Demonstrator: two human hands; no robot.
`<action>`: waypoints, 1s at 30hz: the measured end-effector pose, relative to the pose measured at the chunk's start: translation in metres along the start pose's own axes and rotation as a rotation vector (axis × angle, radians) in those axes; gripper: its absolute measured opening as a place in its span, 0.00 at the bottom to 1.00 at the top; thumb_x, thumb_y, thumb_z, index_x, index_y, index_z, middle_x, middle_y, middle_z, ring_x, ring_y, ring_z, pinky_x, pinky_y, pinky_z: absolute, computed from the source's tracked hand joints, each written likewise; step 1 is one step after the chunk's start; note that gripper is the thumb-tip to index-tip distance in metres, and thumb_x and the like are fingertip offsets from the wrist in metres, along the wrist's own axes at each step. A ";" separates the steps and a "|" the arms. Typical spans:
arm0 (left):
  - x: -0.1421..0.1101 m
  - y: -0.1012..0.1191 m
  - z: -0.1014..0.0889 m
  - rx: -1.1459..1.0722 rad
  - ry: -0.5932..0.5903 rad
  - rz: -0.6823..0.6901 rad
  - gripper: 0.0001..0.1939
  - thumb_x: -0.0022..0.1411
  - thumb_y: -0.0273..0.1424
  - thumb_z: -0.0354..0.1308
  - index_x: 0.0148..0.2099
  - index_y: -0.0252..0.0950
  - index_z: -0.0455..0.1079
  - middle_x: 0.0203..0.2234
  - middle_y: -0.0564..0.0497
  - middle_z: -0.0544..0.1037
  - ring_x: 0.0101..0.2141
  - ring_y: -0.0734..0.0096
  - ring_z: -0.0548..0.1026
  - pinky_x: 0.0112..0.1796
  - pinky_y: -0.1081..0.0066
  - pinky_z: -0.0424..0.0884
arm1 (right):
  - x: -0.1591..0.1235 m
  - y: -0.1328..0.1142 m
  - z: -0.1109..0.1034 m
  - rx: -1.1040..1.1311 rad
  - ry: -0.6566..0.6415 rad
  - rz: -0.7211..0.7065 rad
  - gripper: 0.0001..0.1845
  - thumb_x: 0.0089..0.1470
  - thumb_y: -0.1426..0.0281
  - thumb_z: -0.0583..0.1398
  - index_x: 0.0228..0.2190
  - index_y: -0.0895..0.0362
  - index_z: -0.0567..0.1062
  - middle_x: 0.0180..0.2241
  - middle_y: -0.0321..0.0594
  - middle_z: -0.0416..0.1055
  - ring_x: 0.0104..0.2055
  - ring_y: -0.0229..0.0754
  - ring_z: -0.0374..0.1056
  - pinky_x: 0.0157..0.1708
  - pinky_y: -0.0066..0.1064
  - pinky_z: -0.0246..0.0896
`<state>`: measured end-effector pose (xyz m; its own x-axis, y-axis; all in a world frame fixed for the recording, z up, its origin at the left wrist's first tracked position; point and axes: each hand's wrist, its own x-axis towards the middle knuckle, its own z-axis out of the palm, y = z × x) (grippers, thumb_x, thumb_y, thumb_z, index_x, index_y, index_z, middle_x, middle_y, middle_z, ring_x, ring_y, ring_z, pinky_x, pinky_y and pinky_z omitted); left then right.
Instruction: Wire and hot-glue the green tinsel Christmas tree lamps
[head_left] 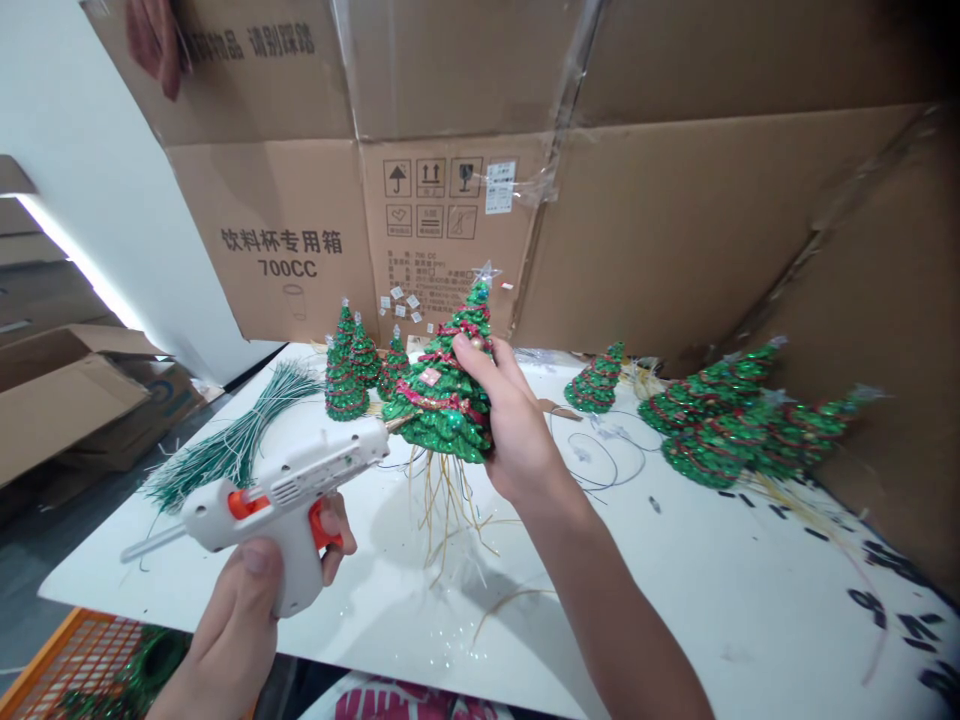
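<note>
Held a glue gun [292, 490] up to a tree [442, 395].
Had the left hand [240, 595] curled round the gun's handle, with a finger [346, 537] at the orange trigger [322, 526] (could not tell whether squeezed). Had the right hand [517, 425] clasped on the tree's right side, with the thumb [480, 362] across its front, holding it tilted above the white table [360, 610] with yellow strands [442, 490] hanging below. Pointed the nozzle [398, 422] at the tree's lower left edge, too close to tell whether touching.

Corrugated cardboard panel [289, 170], marked 700CC, stands behind the white surface [675, 600]. Green wire bundle [244, 435] lies at left. Below: orange plastic crate [94, 645]. Far left: open cardboard box [52, 415].
</note>
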<state>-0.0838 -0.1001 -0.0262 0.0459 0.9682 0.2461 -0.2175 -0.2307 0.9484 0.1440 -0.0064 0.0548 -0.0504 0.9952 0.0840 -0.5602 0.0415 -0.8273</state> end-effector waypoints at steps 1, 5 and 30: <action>0.002 -0.003 -0.003 -0.007 -0.008 0.001 0.31 0.61 0.64 0.65 0.37 0.39 0.79 0.26 0.46 0.76 0.21 0.67 0.68 0.20 0.68 0.63 | 0.000 0.000 0.000 -0.001 -0.001 0.002 0.21 0.53 0.56 0.75 0.44 0.46 0.75 0.52 0.39 0.81 0.61 0.55 0.75 0.60 0.51 0.71; 0.016 -0.016 -0.015 -0.034 -0.073 -0.040 0.34 0.58 0.67 0.65 0.30 0.38 0.76 0.21 0.47 0.72 0.20 0.67 0.68 0.17 0.71 0.59 | 0.000 -0.001 0.000 0.002 0.005 0.004 0.23 0.52 0.55 0.75 0.44 0.46 0.75 0.51 0.38 0.81 0.61 0.55 0.75 0.60 0.51 0.70; -0.008 0.012 0.014 0.064 0.098 -0.012 0.33 0.60 0.66 0.64 0.36 0.38 0.77 0.25 0.48 0.77 0.20 0.70 0.68 0.20 0.70 0.65 | 0.001 -0.001 0.001 -0.008 0.005 -0.006 0.24 0.51 0.56 0.76 0.46 0.47 0.76 0.51 0.39 0.81 0.60 0.56 0.76 0.61 0.52 0.71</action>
<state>-0.0735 -0.1121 -0.0144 -0.0484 0.9751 0.2163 -0.1547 -0.2213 0.9629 0.1441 -0.0058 0.0561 -0.0431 0.9953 0.0862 -0.5535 0.0480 -0.8314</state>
